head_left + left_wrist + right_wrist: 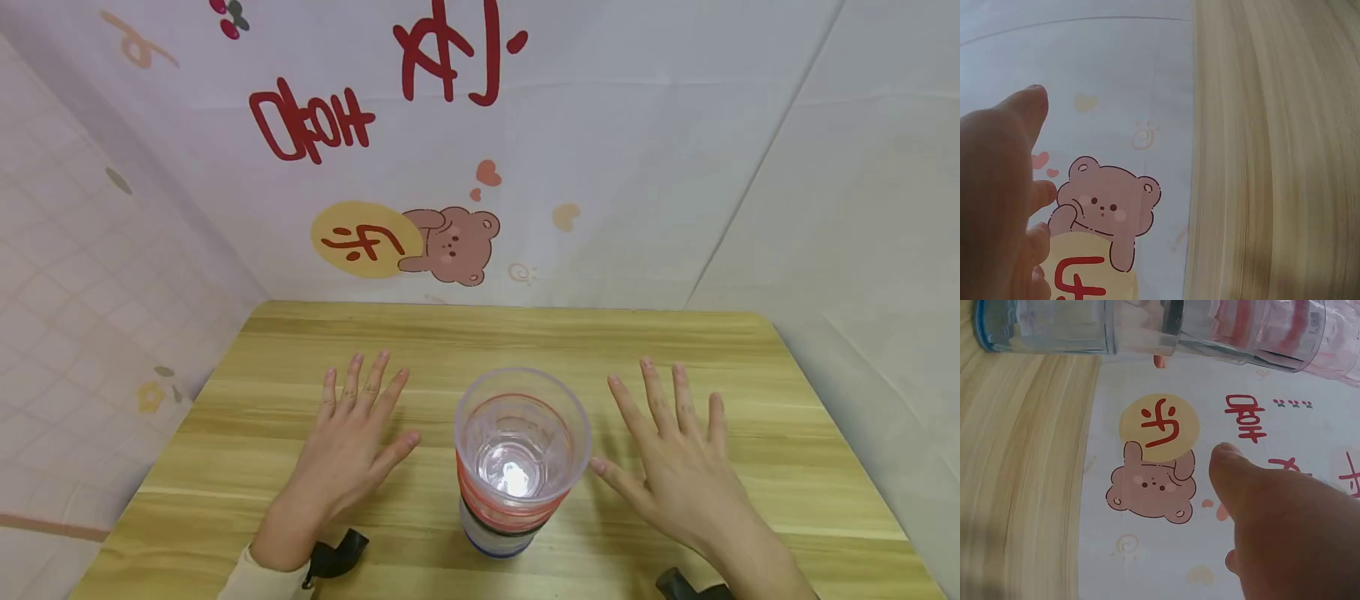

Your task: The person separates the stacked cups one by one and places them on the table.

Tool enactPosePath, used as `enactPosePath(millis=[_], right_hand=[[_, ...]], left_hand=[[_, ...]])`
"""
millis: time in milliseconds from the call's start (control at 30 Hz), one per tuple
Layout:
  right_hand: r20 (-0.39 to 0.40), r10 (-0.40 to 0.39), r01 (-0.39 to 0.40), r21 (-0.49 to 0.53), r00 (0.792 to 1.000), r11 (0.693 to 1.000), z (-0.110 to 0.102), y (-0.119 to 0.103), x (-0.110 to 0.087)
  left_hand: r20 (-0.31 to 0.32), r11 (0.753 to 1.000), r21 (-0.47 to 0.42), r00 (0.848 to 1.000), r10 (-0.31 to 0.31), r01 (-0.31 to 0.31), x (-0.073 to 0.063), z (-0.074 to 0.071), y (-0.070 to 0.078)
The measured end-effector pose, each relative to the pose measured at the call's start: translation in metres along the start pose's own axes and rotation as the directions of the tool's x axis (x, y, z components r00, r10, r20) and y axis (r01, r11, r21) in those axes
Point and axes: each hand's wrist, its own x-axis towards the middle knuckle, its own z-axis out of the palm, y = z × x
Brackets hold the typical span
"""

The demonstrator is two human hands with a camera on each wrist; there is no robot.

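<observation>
Standing upright on the yellowish wood-grain desk (420, 333), a tall column of clear, round, apparently plastic cups (510, 502), marked by red, black and blue bands, is flanked by two bare hands. The left hand (348, 450) is held with its fingers extended and fanned, and nothing is grasped. The right hand (686, 467) is likewise spread and unloaded; its thumb is directed toward the column, and a gap between them is shown in the right wrist view. The number of cups cannot be made out. From the thin, glossy walls, a light, fairly stiff and somewhat slippery body may be inferred, liable to be cracked by a fall or flexed by hard squeezing. As the column is tall for its base, toppling is judged a risk. A gentle hold is best taken around the banded lower walls, from opposite sides, with the upper rim left unpressed.
</observation>
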Motion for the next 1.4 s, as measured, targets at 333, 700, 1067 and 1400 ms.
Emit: enactPosePath(millis=[333, 700, 1067, 1400], right_hand=[[-0.237, -0.098, 0.155, 0.232, 0.967, 0.960, -0.004, 0.001, 0.008], [-0.432, -0.101, 0.333, 0.504, 0.896, 0.797, -0.002, 0.001, 0.007], [-0.484, -0.121, 0.474, 0.723, 0.867, 0.503, -0.013, -0.011, 0.012], [-0.510, -0.178, 0.540, 0.807, 0.841, 0.238, -0.026, -0.032, 0.023]], left_hand=[[0.020, 0.885, -0.465, 1.000, -0.008, 0.017, 0.001, -0.012, 0.013], [-0.121, 0.689, -0.710, 0.989, 0.085, -0.146, -0.002, -0.016, 0.026], [-0.314, 0.508, -0.766, 0.919, 0.240, -0.394, -0.001, -0.022, 0.048], [-0.401, 0.433, -0.773, 0.886, 0.233, -0.464, 0.001, -0.028, 0.068]])
